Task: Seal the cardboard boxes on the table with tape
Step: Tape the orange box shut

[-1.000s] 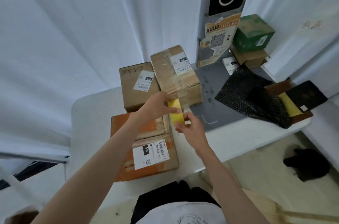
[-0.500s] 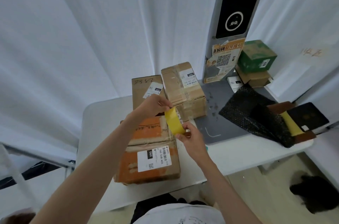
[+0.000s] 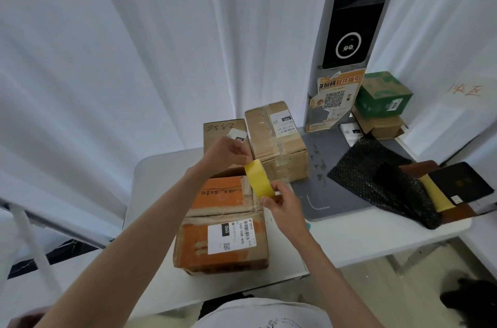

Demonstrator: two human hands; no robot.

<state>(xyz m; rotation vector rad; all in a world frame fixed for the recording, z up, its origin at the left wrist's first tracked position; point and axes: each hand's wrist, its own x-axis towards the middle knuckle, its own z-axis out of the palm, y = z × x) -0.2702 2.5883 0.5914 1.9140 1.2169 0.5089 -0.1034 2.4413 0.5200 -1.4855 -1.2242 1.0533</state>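
2 hands stretch a yellow tape (image 3: 258,180) strip above the orange box (image 3: 222,225): the left hand (image 3: 226,154) pinches its far end at 11 o'clock, the right hand (image 3: 282,201) pinches its near end at 5 o'clock. Its long axis crosses the box's flap seam, which lies just below at 7 o'clock. I judge lowering it comes next, with both hands equally near.
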